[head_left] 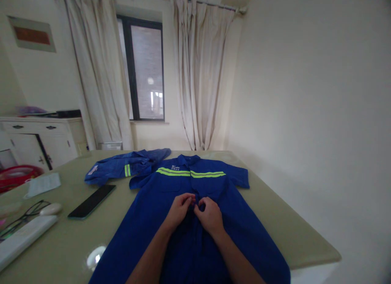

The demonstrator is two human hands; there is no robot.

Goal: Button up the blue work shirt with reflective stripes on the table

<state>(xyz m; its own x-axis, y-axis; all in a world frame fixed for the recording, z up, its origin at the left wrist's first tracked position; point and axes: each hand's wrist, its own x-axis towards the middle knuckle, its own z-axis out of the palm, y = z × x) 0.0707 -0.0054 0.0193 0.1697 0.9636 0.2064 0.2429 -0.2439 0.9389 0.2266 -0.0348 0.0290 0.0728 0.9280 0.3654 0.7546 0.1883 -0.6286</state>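
Note:
A blue short-sleeved work shirt lies front up on the table, its collar at the far end and a yellow-green reflective band across the chest. My left hand pinches the front placket of the shirt near the middle, thumb against fingers. Close beside it on the right, my right hand has thumb and forefinger curled together on the same placket. Whatever small part lies between the fingertips, such as a button, is too small to make out.
Behind the shirt's left sleeve lies a folded blue garment with a reflective strip. Left of it are a black phone, a face mask, eyeglasses, a white mouse and a long white object. A wall borders the table's right side.

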